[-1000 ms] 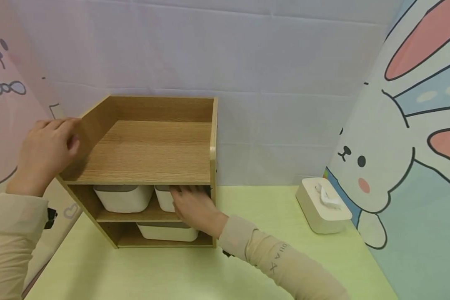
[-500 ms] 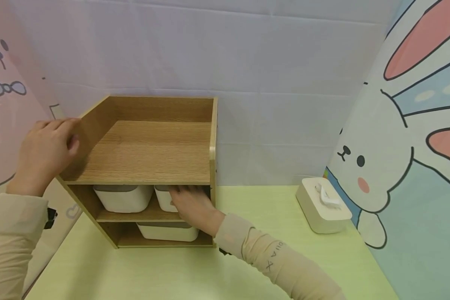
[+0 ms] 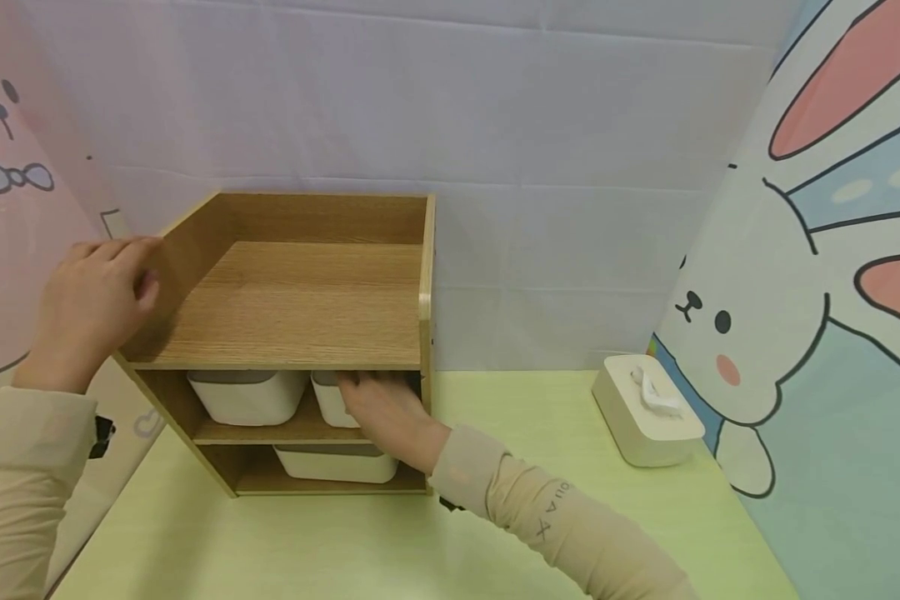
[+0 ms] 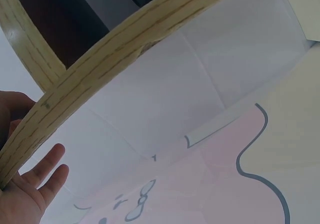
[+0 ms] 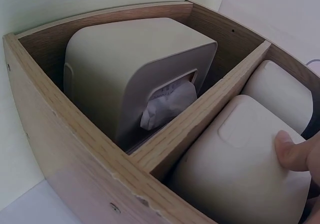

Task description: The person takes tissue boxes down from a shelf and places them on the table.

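Observation:
My left hand holds the upper left side panel of a small wooden shelf; in the left wrist view, the panel's edge runs between the thumb and the spread fingers. On the middle level, my right hand grips the right one of two off-white boxes, its thumb against the box's front in the right wrist view. The upper board hides the other fingertips. To the left stands the second off-white box. An off-white tissue box with a tissue poking out lies in the bottom compartment.
Another off-white tissue box stands on the pale green table to the right of the shelf. White cloth hangs behind it. Cartoon-printed sheets, one with a rabbit, line both sides.
The right box has shifted very slightly forward and right under my right hand, and the right forearm has moved a little left. My left hand stays in place on the panel.

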Motion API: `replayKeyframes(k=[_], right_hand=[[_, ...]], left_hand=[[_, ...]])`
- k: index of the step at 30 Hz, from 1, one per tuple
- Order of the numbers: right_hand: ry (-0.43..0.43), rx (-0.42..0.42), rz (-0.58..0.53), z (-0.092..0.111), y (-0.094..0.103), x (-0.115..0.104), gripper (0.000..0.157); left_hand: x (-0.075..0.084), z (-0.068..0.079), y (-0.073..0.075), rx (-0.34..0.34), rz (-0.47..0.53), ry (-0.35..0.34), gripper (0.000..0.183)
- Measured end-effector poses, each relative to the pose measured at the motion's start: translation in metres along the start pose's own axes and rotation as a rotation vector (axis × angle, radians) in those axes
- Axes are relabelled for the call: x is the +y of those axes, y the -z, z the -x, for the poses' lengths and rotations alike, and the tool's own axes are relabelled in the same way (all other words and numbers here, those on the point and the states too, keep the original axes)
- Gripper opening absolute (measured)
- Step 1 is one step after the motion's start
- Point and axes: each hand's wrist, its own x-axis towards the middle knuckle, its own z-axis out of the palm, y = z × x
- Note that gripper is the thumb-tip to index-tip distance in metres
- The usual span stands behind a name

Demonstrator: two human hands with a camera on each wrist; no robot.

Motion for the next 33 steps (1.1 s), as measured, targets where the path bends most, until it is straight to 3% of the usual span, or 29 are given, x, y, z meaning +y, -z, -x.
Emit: replayKeyframes(k=[5,16,23,33], right_hand=[[0.011,-0.059,-0.039,0.002,0.004,-0.001,0.033],[0.029,-0.071,0.022,0.007,0.013,-0.002,0.023],[0.025,-0.085,0.004,0.008,0.016,-0.001,0.014],[0.037,-0.050,-0.104,0.010,0.014,0.000,0.049]], left_hand=[[-0.001,0.000,-0.001,0.004,0.003,-0.001,0.034],[0.000,0.000,-0.001,0.037,0.015,-0.010,0.034],[0.000,-0.001,-0.002,0.033,0.014,-0.006,0.034],[-0.001,-0.001,-0.003,0.032,0.019,-0.002,0.034]])
